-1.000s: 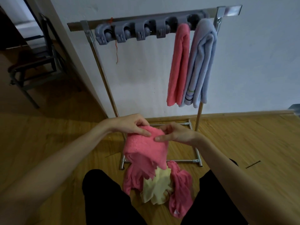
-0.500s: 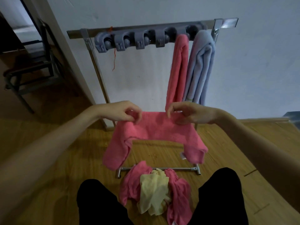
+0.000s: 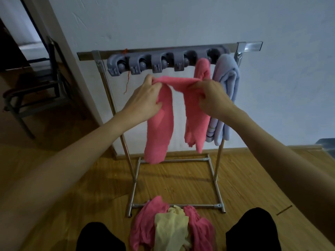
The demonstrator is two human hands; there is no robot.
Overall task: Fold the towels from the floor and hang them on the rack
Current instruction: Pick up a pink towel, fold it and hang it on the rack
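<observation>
I hold a pink towel (image 3: pixel 161 124) up in front of the metal rack (image 3: pixel 116 98). My left hand (image 3: pixel 145 98) grips its left top end and my right hand (image 3: pixel 212 98) grips its right top end. The towel stretches between them and both ends hang down in two long folds. A grey clip bar (image 3: pixel 145 65) runs along the top rail, just above my hands. A pink towel (image 3: pixel 202 69) and a light blue towel (image 3: pixel 226 84) hang at the rack's right end. On the floor between my knees lies a pile of pink towels (image 3: pixel 145 218) and a pale yellow towel (image 3: pixel 170 227).
The rack stands against a white wall on a wooden floor (image 3: pixel 172 185). Its base frame (image 3: pixel 217 189) lies in front of my knees. A dark metal chair (image 3: pixel 36 91) stands to the left by a doorway.
Both hands have lifted the pink towel from above the floor pile up to the height of the clip bar. The towel now hangs in two long folds.
</observation>
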